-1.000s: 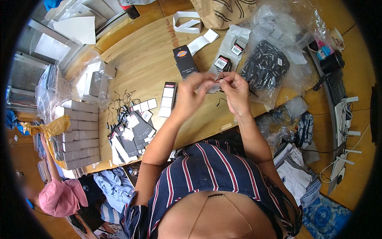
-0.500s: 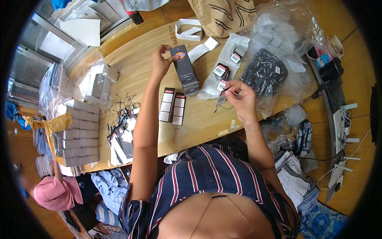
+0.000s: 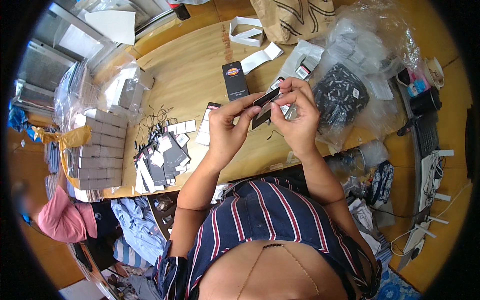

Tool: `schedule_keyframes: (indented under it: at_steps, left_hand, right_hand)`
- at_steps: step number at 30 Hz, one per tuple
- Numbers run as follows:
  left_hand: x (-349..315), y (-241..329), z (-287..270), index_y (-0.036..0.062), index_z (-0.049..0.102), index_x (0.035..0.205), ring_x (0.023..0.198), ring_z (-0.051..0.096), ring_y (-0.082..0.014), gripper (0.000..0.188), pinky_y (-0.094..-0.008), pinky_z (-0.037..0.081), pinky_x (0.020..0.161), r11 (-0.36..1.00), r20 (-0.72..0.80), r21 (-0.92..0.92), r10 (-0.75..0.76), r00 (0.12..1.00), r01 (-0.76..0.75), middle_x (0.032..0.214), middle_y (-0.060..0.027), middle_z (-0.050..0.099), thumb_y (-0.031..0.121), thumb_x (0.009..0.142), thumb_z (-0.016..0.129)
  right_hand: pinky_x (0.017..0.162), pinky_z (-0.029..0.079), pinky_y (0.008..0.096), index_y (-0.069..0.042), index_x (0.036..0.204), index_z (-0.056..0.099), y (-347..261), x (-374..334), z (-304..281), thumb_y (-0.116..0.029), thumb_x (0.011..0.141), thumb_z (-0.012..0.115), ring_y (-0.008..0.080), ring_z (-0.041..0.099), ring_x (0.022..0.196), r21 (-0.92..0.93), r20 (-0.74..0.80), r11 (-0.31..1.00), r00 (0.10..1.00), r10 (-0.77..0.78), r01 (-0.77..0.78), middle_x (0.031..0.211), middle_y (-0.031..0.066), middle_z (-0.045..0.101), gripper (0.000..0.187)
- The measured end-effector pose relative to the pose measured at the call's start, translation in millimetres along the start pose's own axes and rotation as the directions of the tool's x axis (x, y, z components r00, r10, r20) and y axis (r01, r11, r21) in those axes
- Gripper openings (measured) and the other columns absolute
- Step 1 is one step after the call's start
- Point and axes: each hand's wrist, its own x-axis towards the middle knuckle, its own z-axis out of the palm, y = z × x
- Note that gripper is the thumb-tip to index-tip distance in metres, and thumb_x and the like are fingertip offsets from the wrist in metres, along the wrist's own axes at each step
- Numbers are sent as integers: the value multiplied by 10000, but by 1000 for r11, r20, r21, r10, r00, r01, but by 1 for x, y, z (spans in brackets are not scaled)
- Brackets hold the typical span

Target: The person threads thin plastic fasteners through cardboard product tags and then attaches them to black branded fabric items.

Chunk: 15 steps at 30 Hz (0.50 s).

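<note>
Above the table's middle, my left hand (image 3: 231, 131) and my right hand (image 3: 299, 116) meet, both closed on a dark hang tag (image 3: 267, 98) held at a tilt. My left thumb and fingers pinch its left side, while my right fingertips grip its upper right. A thin black cord (image 3: 273, 134) dangles below my right hand. Just beyond my left hand lies a stack of black hang tags (image 3: 235, 86). Closer in, partly covered by that hand, is a narrow tag with white label panels (image 3: 206, 125). Small labelled tags (image 3: 303, 71) rest on plastic behind my right hand.
Corded black tags (image 3: 162, 155) lie heaped on the left of the table, beside stacked white boxes (image 3: 101, 150). A plastic bag of black pieces (image 3: 342, 92) sits right, a brown paper bag (image 3: 295, 20) at the back. A person in pink (image 3: 67, 215) is at far left.
My left hand has left the black tag stack and come down to meet my right hand. Both now grip the dark tag together. The view has shifted slightly.
</note>
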Motion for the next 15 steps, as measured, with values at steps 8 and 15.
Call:
schedule_keyframes:
  at_steps: [8, 15]
  left_hand:
    - [-8, 3, -3, 29, 598, 951, 548, 499, -130, 251, -237, 410, 546, 919, 23, 319, 239, 971, -234, 694, -89, 586, -28, 709, 565]
    - [-7, -35, -39, -6, 599, 827, 662, 554, -189, 103, -286, 434, 580, 992, 157, 108, 52, 986, -69, 753, -117, 598, 17, 744, 543]
  right_hand:
    - [725, 407, 286, -8, 681, 484, 2, -6, 5, 64, 590, 601, 208, 520, 822, 84, 84, 996, 996, 28, -35, 936, 116, 523, 164]
    - [746, 379, 222, -6, 720, 465, 14, -32, -1, 98, 677, 547, 112, 469, 829, 442, 391, 768, 870, 299, -463, 847, 65, 486, 140]
